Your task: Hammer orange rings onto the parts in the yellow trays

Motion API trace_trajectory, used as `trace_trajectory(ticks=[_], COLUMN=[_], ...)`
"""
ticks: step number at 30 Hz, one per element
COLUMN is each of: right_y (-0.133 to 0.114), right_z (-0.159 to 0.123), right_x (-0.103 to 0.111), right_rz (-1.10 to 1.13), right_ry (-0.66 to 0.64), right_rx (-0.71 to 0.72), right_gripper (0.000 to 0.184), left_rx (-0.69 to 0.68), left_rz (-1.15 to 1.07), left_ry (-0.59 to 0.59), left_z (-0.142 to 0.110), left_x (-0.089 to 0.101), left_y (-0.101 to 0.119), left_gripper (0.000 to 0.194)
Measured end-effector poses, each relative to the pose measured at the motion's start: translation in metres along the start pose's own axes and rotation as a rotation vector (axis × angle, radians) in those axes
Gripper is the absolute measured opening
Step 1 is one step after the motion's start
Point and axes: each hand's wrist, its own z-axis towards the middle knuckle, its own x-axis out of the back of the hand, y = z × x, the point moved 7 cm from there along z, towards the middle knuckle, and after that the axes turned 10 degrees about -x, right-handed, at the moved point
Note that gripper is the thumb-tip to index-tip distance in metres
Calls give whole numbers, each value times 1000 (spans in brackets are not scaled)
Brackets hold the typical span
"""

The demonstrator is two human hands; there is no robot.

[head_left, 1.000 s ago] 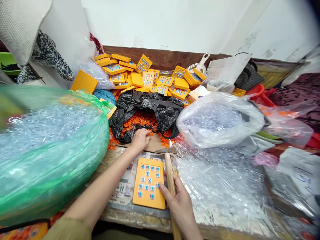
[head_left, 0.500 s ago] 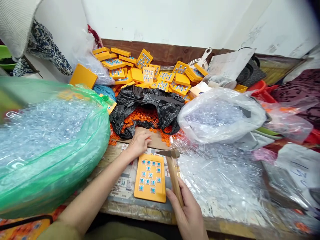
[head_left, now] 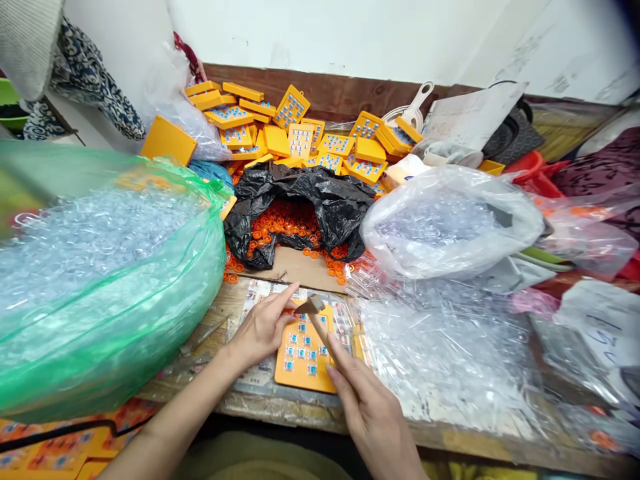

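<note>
An orange-yellow board (head_left: 296, 377) with rows of small blue-and-clear pieces lies flat on the newspaper-covered bench in front of me. My right hand (head_left: 373, 407) is closed round the wooden handle of a hammer (head_left: 325, 333), whose metal head hangs over the board's upper part. At the board's upper left corner, my left hand (head_left: 265, 327) has its index finger stretched away and its other fingers bent together. What those fingers hold, if anything, is too small to make out. Orange rings (head_left: 280, 223) fill a black plastic bag (head_left: 345, 200) behind the board.
A green bag (head_left: 190, 293) of clear plastic pieces bulges at the left. To the right are a white bag (head_left: 400, 263) of clear pieces and a spread of clear plastic strips (head_left: 450, 360). Several orange boards (head_left: 300, 137) are heaped at the back, by the wall.
My left hand has come back from near the orange rings to the board's upper left corner. The hammer has moved left, over the board.
</note>
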Motion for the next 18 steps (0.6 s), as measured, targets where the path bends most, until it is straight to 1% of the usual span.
trace_trajectory(ticks=[2, 4, 7, 10, 12, 13, 14, 16, 18], right_y=[0, 0, -1, 5, 12, 16, 20, 29, 35], right_z=[0, 0, 0, 0, -3, -4, -5, -7, -6], right_x=[1, 3, -2, -10, -10, -10, -11, -12, -13], right_rz=[-19, -5, -39, -59, -33, -26, -27, -44, -55], right_ry=[-14, 9, -12, -42, -3, 14, 26, 30, 30], right_rx=[29, 64, 79, 18, -31, -47, -58, -66, -59], right_gripper=[46, 49, 50, 48, 50, 55, 63, 79, 83], left_rx=[-11, -18, -16, 11, 61, 89, 107, 110, 89], left_rz=[-13, -17, -11, -42, -99, -118, -106, -8, 110], left_ry=[10, 18, 38, 52, 43, 38, 35, 39, 45], left_z=[-1, -3, -6, -9, -9, -8, -4, 11, 34], left_x=[1, 0, -2, -1, 2, 4, 8, 17, 20], left_y=[-1, -1, -3, -4, -7, -8, -10, -13, -19], left_gripper=[59, 60, 60, 59, 61, 60, 56, 41, 28])
